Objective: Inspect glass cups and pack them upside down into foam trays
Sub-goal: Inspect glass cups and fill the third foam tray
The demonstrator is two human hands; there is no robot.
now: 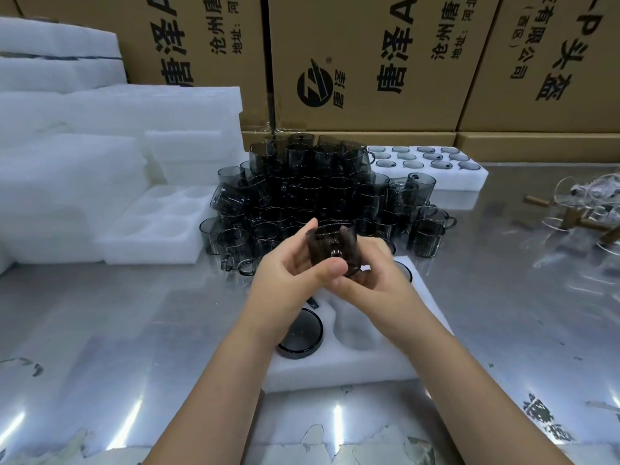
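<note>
Smoky dark glass cup [332, 245] held above white foam tray [352, 370]. Left hand [292, 273] and right hand [375, 275] both curl round it, handle apparently facing the viewer. One inverted cup [300, 333] sits in the tray's near-left pocket.

A smoky dark glass cup [332, 246] is held tilted above the near foam tray [335, 370], gripped between the left hand [288, 273] and right hand [372, 273], its handle facing the camera. The white tray has round pockets; a packed cup [300, 332] sits upside down, base up, in its near left pocket. Behind it a pile of cups [302, 193] of the same dark glass stands stacked on the table. Further right, a filled tray [469, 182] holds two rows of inverted cups. An empty tray [151, 250] lies left of the pile
</note>
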